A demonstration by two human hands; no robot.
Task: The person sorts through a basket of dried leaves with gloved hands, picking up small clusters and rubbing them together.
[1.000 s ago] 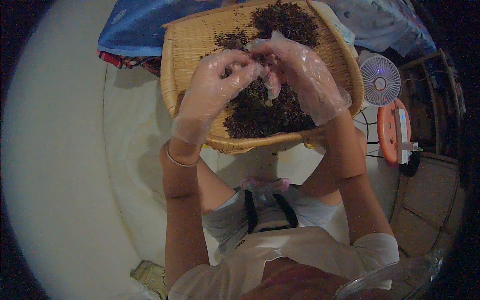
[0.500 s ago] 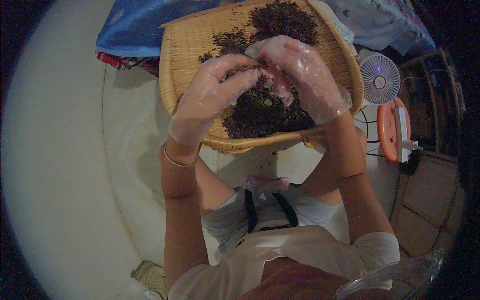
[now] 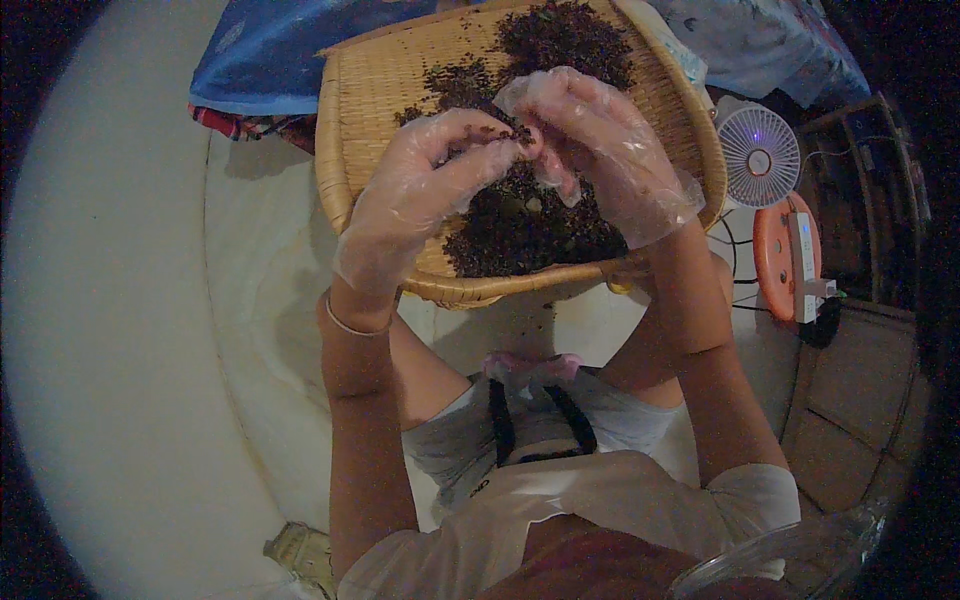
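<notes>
Both my hands wear clear plastic gloves and meet over a woven bamboo tray (image 3: 338,140). Thumb and fingertips of my left hand (image 3: 415,180) pinch a small dark sprig (image 3: 519,134) that looks like a cluster of dried berries or peppercorns. Against it, the curled fingers of my right hand (image 3: 605,140) are closed at the same spot; the fingertips partly hide what they grip. Below the hands lies a near pile of dark, berry-like grains (image 3: 530,240) with a few greenish bits. A far pile (image 3: 565,42) and a smaller scatter (image 3: 460,85) lie beyond.
The tray's near rim sits just in front of my spread legs, and a few dark grains lie on the floor (image 3: 270,300). To the right stand a white fan (image 3: 759,162), an orange stool (image 3: 773,250) and a white power strip (image 3: 803,260). Blue cloth (image 3: 280,60) hangs behind the tray.
Both hands stay nearly in place over the tray. The fingertips have shifted slightly, and more of the dark sprig shows between them. The piles look unchanged.
</notes>
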